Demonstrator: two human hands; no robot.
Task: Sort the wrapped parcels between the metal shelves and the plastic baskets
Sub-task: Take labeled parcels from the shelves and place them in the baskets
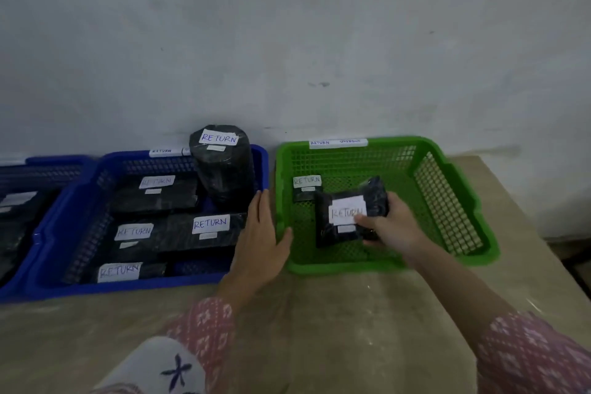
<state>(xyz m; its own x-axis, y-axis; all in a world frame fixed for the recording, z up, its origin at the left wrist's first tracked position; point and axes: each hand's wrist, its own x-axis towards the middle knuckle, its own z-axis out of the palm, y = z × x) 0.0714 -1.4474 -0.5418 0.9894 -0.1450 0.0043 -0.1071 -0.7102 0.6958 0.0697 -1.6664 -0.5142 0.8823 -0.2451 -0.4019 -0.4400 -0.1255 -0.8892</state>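
A green plastic basket [454,201] stands on the table at the right. Inside it my right hand [391,227] grips a black wrapped parcel [339,233] with a white RETURN label, held just above the basket floor. A smaller black parcel [307,189] with a RETURN label lies behind it at the basket's left wall. My left hand [260,240] rests flat with fingers apart on the basket's left rim, holding nothing. To the left, a blue plastic basket [48,249] holds several black parcels marked RETURN, among them a tall upright cylinder [224,166].
A second blue basket [19,169] with dark parcels shows at the far left edge. The beige table [351,329] ends at the right near a dark gap [572,253]. A pale wall stands close behind the baskets. Pink patterned sleeves cover both my forearms.
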